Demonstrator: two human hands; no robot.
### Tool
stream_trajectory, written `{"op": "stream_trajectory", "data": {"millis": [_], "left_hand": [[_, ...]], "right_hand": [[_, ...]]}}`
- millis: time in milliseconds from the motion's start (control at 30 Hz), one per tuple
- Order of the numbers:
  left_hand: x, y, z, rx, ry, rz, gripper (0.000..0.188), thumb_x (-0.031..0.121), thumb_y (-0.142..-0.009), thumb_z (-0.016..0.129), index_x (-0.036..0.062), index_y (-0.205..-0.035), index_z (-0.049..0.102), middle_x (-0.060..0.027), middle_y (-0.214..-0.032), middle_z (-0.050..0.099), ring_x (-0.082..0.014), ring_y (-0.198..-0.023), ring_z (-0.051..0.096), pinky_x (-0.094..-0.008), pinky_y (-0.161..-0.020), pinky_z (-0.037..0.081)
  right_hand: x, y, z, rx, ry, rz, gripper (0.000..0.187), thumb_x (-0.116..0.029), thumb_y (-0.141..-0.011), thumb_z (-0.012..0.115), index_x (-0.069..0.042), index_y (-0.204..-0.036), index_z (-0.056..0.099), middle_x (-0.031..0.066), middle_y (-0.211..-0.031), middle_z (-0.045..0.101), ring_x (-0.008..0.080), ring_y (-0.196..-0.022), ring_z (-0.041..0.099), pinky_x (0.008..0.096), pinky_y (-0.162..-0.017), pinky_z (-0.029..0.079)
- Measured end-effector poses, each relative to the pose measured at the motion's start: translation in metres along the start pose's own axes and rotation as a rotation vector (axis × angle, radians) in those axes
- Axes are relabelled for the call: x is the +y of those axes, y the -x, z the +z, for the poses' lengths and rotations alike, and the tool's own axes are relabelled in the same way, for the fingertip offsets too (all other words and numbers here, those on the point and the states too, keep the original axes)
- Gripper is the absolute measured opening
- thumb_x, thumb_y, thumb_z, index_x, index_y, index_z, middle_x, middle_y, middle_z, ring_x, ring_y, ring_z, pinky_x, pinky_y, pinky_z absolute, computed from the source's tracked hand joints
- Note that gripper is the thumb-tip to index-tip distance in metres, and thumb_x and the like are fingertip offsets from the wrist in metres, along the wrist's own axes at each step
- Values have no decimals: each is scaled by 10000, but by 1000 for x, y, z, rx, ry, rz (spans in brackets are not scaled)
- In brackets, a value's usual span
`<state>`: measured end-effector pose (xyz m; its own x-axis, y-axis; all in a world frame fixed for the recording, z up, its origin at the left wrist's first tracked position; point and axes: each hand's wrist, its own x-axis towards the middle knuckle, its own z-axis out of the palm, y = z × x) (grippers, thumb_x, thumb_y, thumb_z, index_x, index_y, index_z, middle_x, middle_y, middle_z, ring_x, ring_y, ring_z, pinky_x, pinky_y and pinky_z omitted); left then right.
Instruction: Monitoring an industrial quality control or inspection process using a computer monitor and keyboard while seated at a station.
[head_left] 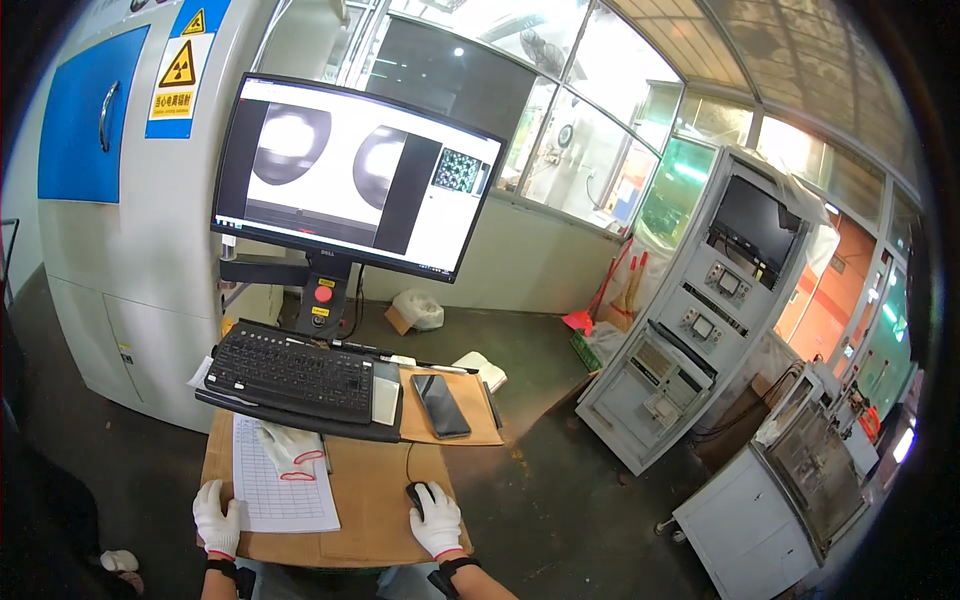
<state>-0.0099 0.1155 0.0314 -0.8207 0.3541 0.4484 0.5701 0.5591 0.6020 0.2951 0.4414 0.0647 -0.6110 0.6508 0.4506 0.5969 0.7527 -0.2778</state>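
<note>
My right hand (437,524), in a white knitted glove, rests over a black computer mouse (416,492) on the brown tabletop (375,510). My left hand (217,520), gloved the same way, lies on the table's left edge beside a printed table sheet (270,500), fingers slightly apart and holding nothing. A spare pair of white gloves (292,450) with red trim lies on the sheet. Beyond it, a black keyboard (290,372) sits on a raised tray. A dark smartphone (440,406) lies on the brown board to its right. The monitor (350,175) shows enlarged grey rounded shapes.
A large pale machine cabinet (150,270) with a blue door stands at left. A red push button (322,293) sits below the monitor. An instrument rack (690,330) and a white cabinet (750,520) stand right. A person's shoe (119,561) shows lower left.
</note>
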Motion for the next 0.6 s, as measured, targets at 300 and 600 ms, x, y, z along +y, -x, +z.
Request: {"op": "stream_trajectory", "data": {"millis": [300, 600], "left_hand": [[-8, 4, 6, 7, -28, -20, 558, 121, -800, 780, 12, -1327, 633, -212, -1383, 626, -417, -1297, 563, -510, -1129, 428], [6, 0, 1, 77, -5, 40, 504, 129, -772, 789, 14, -1246, 663, -208, -1283, 671, -424, -1205, 610, -511, -1076, 465]], "right_hand": [[-2, -2, -2, 14, 12, -21, 564, -285, -877, 722, -188, -1420, 610, 152, -1433, 588, 414, -1094, 640, 541, -951, 522], [1, -2, -3, 30, -4, -70, 558, -290, -854, 737, -198, -1393, 624, 180, -1388, 598, 425, -1088, 642, 547, -939, 526]]}}
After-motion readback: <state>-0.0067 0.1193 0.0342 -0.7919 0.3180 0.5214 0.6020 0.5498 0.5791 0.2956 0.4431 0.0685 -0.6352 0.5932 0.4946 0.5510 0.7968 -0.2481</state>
